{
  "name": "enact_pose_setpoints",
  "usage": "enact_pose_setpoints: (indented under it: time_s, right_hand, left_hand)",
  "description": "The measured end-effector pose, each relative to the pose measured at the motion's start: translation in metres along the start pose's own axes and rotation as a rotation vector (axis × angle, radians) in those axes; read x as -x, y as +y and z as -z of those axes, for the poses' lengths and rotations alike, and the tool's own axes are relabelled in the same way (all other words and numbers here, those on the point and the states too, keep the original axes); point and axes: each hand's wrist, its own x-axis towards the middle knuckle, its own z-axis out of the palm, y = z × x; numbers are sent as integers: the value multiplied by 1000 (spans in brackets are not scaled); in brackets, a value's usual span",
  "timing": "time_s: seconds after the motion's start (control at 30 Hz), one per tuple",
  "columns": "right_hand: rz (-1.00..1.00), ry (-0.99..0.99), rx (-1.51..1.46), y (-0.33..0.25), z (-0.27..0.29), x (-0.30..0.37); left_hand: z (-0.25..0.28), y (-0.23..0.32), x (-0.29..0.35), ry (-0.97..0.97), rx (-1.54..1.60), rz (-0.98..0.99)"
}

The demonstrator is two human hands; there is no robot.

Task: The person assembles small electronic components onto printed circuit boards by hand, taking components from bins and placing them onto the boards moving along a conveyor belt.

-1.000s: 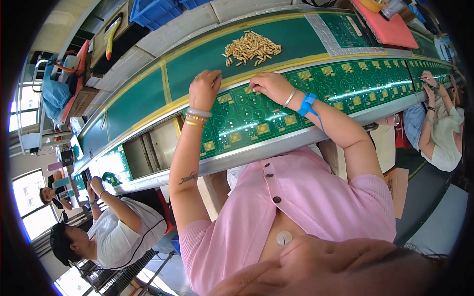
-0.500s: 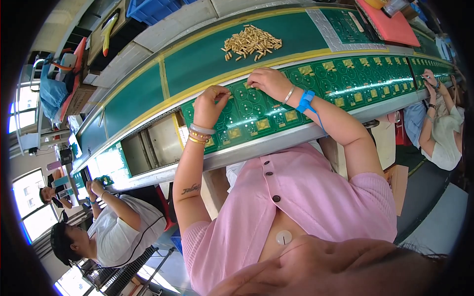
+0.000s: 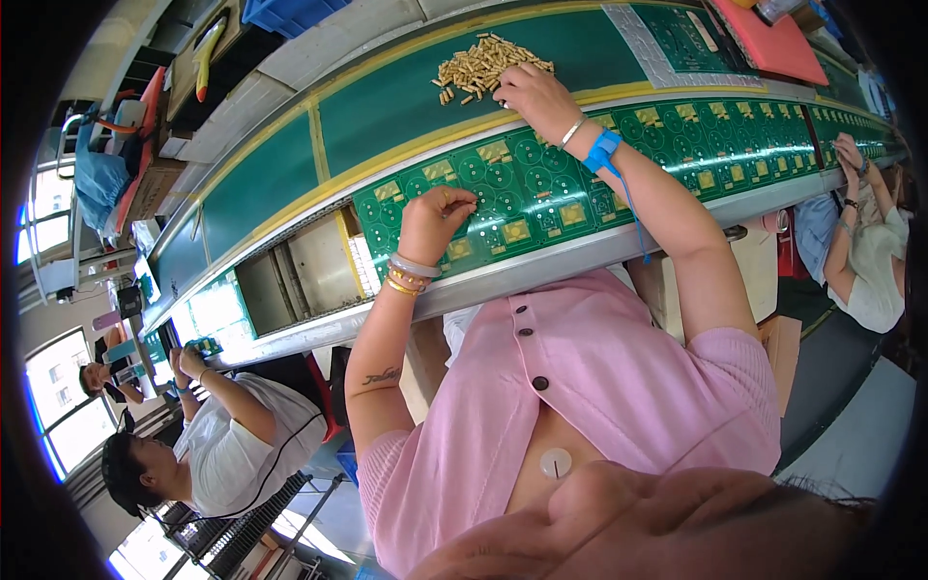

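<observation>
My left hand (image 3: pixel 435 228) is over the left part of the green circuit board panels (image 3: pixel 570 215), its thumb and fingers pinched together. Whatever it may hold is too small to make out. At the near edge of a heap of small tan cylindrical parts (image 3: pixel 474 66), my right hand (image 3: pixel 541 101) has its fingers curled down and closed. Its fingertips are partly hidden, so any part in them cannot be made out. The panels, printed with circles and gold-coloured pads, lie in a row along a metal-edged rail. A blue strap (image 3: pixel 603 153) with a cord circles my right wrist.
A green work surface (image 3: pixel 387 130) edged with yellow tape runs behind the rail (image 3: pixel 464 295). To the left gapes an opening with metal rods (image 3: pixel 290 280). A red folder (image 3: pixel 773 43) lies at far right. Co-workers sit left (image 3: pixel 237 425) and right (image 3: pixel 870 261).
My right hand has left the boards and moved back to the heap of tan parts. My left hand has shifted right and slightly nearer to me, still pinched.
</observation>
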Motion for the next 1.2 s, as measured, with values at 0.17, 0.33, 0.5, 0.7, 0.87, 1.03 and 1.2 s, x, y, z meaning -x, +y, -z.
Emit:
enact_pose_setpoints:
  time_s: [0.17, 0.33, 0.5, 0.7, 0.87, 1.03, 1.2]
  right_hand:
    - [-11, -60, 11, -2, -4, 2]
    - [-57, -33, -47, -13, -2, 1]
    - [-62, -8, -106, -15, -1, 3]
    - [-100, 2, -194, -19, 6, 6]
    - [-110, -49, -327, -35, 10, 16]
    - [-117, -148, -457, -70, -8, 13]
    - [-143, -166, -501, -81, -28, 3]
  left_hand:
    - [-7, -6, 0, 32, -11, 14]
    - [-7, 0, 0, 47, -30, 20]
    - [-13, 1, 1, 64, -106, -152]
    - [-16, 3, 4, 79, -320, -401]
    - [9, 6, -31, 234, -165, -423]
    - [20, -3, -116, 361, -318, -431]
    - [11, -9, -143, 204, -614, -513]
